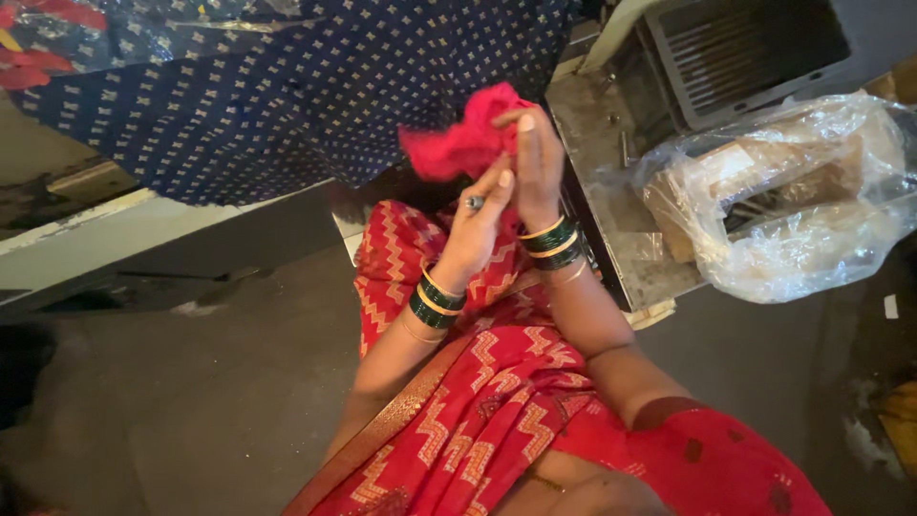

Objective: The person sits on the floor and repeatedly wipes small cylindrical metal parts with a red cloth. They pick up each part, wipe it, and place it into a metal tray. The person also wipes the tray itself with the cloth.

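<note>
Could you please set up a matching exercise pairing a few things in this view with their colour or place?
Things:
1. crumpled cloth
2. bangles
3. plastic bag
4. dotted fabric

Descriptions:
A. clear, at the right beside the machine
B. dark blue, hanging at the top
C. bright pink, held in both hands
D. green and gold, on the wrists

Pairs: 1-C, 2-D, 3-A, 4-B

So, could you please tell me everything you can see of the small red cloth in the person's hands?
The red cloth is a small, soft, bright pinkish-red fabric piece, crumpled and bunched, with no clear print. It is held up in front of the dark blue dotted fabric. The right hand pinches its right edge, and the left hand touches it from below with its fingertips. Its far side is hidden.
</note>
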